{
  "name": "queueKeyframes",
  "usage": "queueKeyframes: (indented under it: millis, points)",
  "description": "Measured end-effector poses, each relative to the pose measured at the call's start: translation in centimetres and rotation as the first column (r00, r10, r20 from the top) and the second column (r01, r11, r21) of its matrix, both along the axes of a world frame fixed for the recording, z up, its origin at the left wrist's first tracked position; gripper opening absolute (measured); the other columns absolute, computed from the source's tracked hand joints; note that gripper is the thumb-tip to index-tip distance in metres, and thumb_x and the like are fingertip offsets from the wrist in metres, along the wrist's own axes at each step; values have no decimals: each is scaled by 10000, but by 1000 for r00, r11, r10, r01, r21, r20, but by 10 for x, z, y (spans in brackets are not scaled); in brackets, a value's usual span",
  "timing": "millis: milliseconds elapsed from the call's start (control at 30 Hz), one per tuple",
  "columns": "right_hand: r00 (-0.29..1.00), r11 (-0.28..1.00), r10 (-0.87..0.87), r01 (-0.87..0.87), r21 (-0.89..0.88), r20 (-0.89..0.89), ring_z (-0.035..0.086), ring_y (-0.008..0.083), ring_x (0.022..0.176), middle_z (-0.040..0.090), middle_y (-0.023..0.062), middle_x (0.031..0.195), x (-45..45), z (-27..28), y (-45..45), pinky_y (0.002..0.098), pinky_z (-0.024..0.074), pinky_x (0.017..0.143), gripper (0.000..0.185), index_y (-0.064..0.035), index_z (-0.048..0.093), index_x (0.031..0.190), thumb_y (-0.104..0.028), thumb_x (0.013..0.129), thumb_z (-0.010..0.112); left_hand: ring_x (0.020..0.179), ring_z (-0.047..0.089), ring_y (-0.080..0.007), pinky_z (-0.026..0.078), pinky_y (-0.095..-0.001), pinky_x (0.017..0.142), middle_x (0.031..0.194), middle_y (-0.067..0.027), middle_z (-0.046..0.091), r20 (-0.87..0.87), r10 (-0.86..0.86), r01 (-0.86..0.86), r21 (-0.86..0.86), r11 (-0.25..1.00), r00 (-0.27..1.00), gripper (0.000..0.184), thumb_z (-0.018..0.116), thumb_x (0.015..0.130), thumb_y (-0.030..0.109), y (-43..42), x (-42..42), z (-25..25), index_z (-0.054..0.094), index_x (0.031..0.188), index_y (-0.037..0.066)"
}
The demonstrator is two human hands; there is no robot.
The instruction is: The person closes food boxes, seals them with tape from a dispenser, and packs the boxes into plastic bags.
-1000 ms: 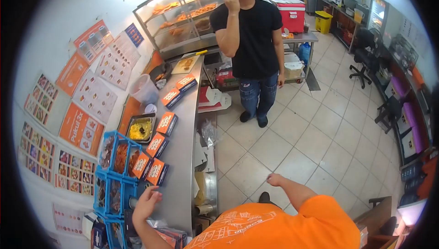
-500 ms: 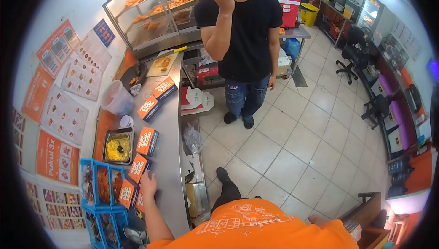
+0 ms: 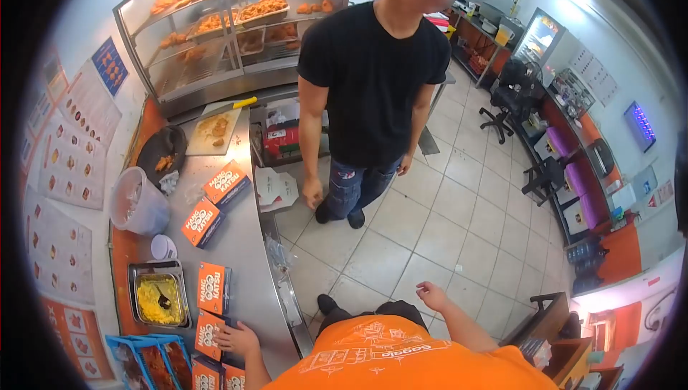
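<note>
My left hand (image 3: pixel 238 338) rests with fingers spread against an orange and navy box (image 3: pixel 209 334) on the steel counter (image 3: pixel 247 261). Another such box (image 3: pixel 213 287) stands just beyond it, and two more are nearer me at the frame's bottom. Farther up the counter, two boxes (image 3: pixel 202 222) sit close together. Over the tiled floor hangs my right hand (image 3: pixel 431 297), holding nothing, its fingers loosely bent and apart. Left of the boxes is a metal tray of yellow food (image 3: pixel 159 298) with a dark utensil in it.
A person in a black shirt (image 3: pixel 373 82) stands beyond the counter's right edge. The counter also bears a plastic tub (image 3: pixel 140 202), a dark pan (image 3: pixel 161 153) and a cutting board (image 3: pixel 213 133). Blue baskets (image 3: pixel 150 361) stand lower left; a glass food display (image 3: pixel 236 24) is behind.
The view has moved forward along the counter. My left hand has come onto the boxes. The other person's raised hand has dropped to their side. My right hand shows again.
</note>
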State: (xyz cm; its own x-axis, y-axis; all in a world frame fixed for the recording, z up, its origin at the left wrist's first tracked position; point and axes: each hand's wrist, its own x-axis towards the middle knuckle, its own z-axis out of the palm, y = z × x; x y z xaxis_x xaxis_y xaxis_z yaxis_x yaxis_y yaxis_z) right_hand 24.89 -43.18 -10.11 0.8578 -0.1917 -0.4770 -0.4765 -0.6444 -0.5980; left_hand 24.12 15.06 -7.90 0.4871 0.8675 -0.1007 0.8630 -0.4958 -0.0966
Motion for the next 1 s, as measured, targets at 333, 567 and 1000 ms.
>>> queueKeyframes:
  millis: [333,567,1000]
  points:
    - [708,880,386,-474,7,-592,683,287,980,686,111,1133,85,-29,-44,439,539,806,432,-102,630,1214,-400,902,603,1481,179,-373,114,-574,1186,1532,-251,300,343,-336,314,120,942,877,729,716,828,349,-13,-50,-5,416,1405,21]
    - [-277,-280,930,-960,25,-240,625,285,1077,644,132,1215,225,-146,-19,454,502,914,394,-76,641,1219,-313,908,590,1411,300,-438,157,-613,1162,1509,-244,359,416,-350,399,-33,916,840,744,597,805,98,-108,-78,72,351,1507,114]
    - [375,365,731,-921,137,570,465,419,1265,384,288,1459,86,23,396,459,406,1046,519,-35,504,1353,-217,883,631,872,680,-185,532,-305,788,951,-106,720,654,541,-416,-356,837,529,197,626,940,128,-351,-386,195,676,1102,26]
